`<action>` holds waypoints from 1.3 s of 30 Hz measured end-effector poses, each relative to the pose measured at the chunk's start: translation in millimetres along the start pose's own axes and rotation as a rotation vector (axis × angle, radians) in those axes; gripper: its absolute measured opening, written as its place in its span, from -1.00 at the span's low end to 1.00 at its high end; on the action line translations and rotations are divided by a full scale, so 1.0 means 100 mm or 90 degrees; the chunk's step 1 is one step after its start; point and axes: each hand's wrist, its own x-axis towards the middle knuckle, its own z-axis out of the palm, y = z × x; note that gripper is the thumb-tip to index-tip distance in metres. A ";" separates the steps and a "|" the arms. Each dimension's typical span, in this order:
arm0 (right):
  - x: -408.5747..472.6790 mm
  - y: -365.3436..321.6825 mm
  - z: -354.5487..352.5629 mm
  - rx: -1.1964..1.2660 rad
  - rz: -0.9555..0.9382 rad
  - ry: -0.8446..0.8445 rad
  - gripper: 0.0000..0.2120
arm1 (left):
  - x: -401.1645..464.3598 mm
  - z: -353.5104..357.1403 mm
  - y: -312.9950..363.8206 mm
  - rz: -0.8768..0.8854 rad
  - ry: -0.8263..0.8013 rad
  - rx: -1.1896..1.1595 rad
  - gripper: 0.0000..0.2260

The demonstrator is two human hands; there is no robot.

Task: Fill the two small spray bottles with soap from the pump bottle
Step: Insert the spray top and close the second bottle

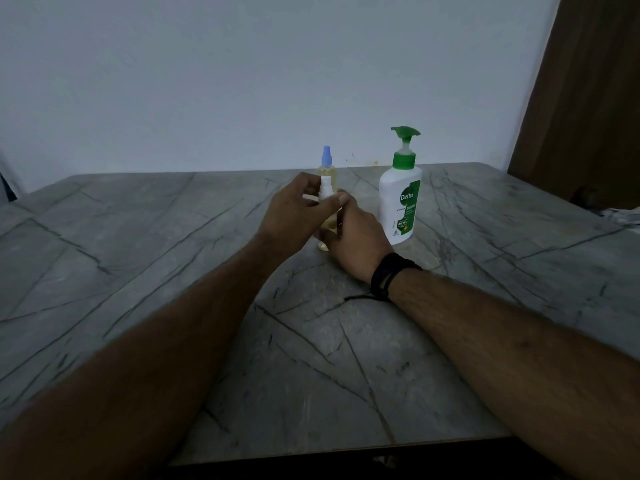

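Observation:
Two small clear spray bottles stand near the table's middle. The far one (327, 168) has a blue spray top and yellowish liquid inside. The near one (328, 226) also holds yellowish liquid and carries a white spray top (326, 187). My left hand (294, 216) pinches that white top from the left. My right hand (356, 237) grips the near bottle's body from the right and hides most of it. A white pump bottle (398, 199) with a green pump head and green label stands upright just right of my hands.
The grey marble-patterned table (173, 271) runs up to a pale wall. A brown curtain (588, 98) hangs at the right. Crumpled cloth (620, 216) lies by the table's right edge. A black band sits on my right wrist.

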 end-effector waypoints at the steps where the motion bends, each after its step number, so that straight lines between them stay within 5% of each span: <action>1: 0.00 0.00 0.00 0.001 0.004 0.001 -0.36 | 0.01 0.00 0.00 0.008 0.014 0.024 -0.71; 19: 0.01 0.01 0.01 -0.008 0.006 -0.004 -0.29 | 0.03 0.00 -0.03 0.035 0.019 0.060 -0.84; 26: 0.01 -0.01 -0.01 -0.005 0.005 -0.011 -0.43 | 0.04 0.03 -0.05 0.069 0.040 0.087 -0.71; 39: 0.00 0.00 0.00 -0.014 0.007 -0.008 -0.31 | 0.05 0.01 -0.07 0.047 0.033 0.083 -0.78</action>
